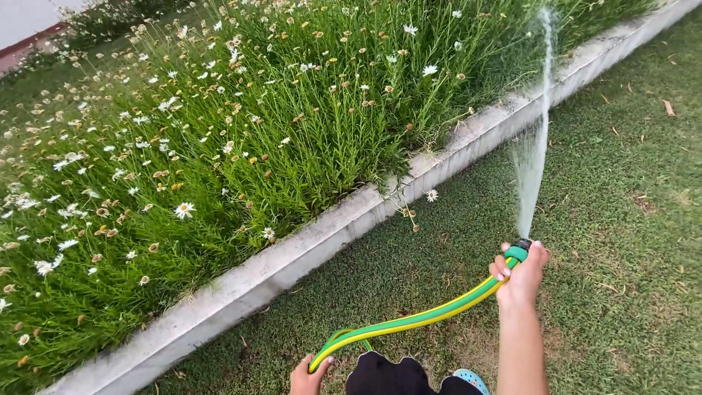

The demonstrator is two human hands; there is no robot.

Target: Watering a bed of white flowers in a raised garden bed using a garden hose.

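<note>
Our right hand [521, 274] clamps the garden hose [409, 320] behind its nozzle [518, 251], half hidden by fingers; our left hand [309, 376], cropped below, grips the hose's loop.

A garden outdoors is shown. A raised flower bed [219, 146], thickly planted with white daisies [183, 210] and seed heads, is bordered by a pale concrete kerb [307, 245], and a mown lawn [621, 219] is spread beside it. Water [532, 161] is sprayed from a green-and-yellow garden hose [417, 320].
</note>
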